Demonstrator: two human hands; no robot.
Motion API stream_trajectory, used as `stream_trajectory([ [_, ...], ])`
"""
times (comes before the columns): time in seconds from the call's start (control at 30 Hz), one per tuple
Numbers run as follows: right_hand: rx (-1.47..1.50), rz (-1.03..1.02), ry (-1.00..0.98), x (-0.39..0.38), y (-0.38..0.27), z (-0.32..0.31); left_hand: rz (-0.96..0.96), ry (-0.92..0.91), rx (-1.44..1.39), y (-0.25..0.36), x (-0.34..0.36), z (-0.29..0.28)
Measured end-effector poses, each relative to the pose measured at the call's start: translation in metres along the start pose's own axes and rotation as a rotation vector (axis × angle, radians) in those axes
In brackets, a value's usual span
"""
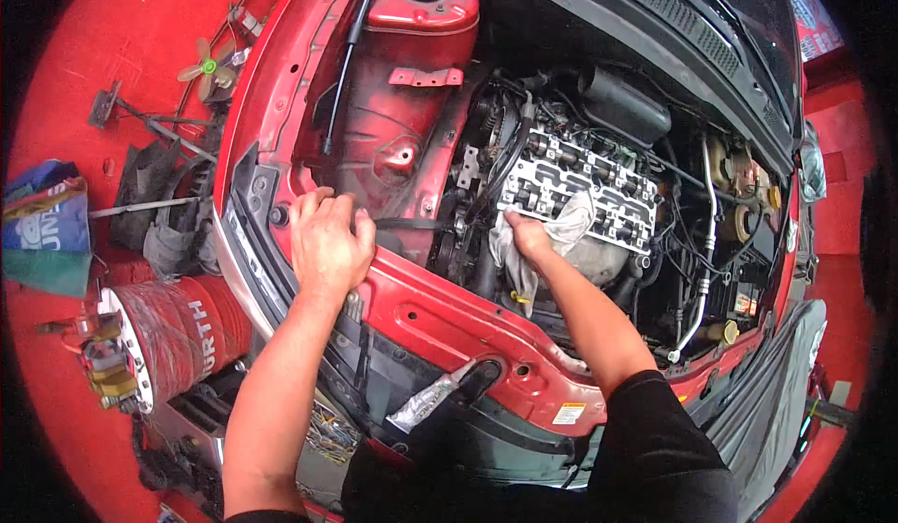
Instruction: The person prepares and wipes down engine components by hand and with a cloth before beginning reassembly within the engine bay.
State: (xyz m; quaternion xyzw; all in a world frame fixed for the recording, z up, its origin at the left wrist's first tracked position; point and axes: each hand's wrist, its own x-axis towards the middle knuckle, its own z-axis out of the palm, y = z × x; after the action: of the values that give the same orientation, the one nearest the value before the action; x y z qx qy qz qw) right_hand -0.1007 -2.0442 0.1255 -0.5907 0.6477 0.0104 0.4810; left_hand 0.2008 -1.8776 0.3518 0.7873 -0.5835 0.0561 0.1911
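Note:
My left hand (pixel 331 245) rests on the red front panel (pixel 440 289) of the car, near its left corner, fingers stretched out over the edge and holding nothing. In my right hand (pixel 532 236) is a whitish-grey rag (pixel 510 259), bunched in the fingers and hanging down in front of the engine. It lies against the near edge of the uncovered cylinder head (pixel 613 186), whose bright metal top shows dark recesses. Part of the rag reaches over that edge to the right of my hand; my fingertips are partly hidden.
A black strut (pixel 348 60) stands at the left of the engine bay. A silver tube (pixel 432 399) lies on the car's front. Left of the car are a red drum (pixel 201 331) with tools on top and a bladed fan (pixel 208 69). Grey cloth (pixel 776 401) drapes the right side.

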Motion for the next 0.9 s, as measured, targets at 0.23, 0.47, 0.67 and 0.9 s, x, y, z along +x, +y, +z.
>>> stream_trajectory([
  [0.23,0.347,0.056,0.073,-0.016,-0.033,0.026,-0.018,-0.023,0.008,-0.001,-0.003,-0.001],
  [0.47,0.609,0.227,0.081,-0.011,-0.042,0.032,0.010,0.046,0.016,-0.002,-0.003,0.002],
  [0.67,0.732,0.342,0.059,0.038,-0.019,0.053,-0.019,0.014,0.032,-0.002,-0.004,-0.001],
  [0.9,0.610,0.402,0.138,0.056,0.000,0.066,-0.036,-0.022,0.033,-0.004,-0.007,-0.002],
])
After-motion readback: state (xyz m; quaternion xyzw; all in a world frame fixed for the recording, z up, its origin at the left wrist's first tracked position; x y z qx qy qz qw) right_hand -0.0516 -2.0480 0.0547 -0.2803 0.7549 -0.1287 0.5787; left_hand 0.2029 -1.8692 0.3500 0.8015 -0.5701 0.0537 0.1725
